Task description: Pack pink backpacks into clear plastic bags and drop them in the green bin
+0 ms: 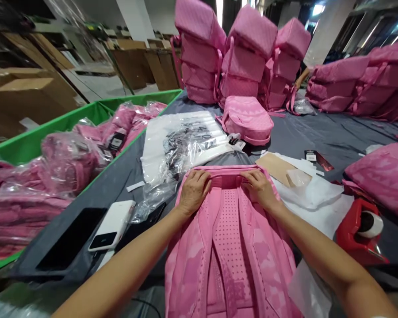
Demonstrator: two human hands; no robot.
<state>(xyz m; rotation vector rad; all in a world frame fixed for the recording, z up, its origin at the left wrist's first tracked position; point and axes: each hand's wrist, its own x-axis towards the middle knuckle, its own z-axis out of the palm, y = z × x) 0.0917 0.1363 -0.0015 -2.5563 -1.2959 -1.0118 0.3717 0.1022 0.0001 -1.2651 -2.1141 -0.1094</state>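
Note:
A pink camouflage backpack [228,238] lies in front of me with its shoulder straps and perforated back panel facing up. My left hand [195,190] grips its top edge left of the middle, fingers curled over the fabric. On the right side of that same edge, my right hand [258,184] is closed in the same way. Both thumbs rest near the top ends of the straps. Just beyond the bag sit clear plastic bags and white sheets [199,137] with hang tags. A smaller pink backpack [247,119] stands behind them.
Stacked pink bags [199,57] line the far side of the table. To the left, a green-edged bin [106,106] holds plastic-wrapped pink bags. A white power bank [112,225] and a black phone [73,238] lie at left; a red tape dispenser [354,234] stands at right beside paper.

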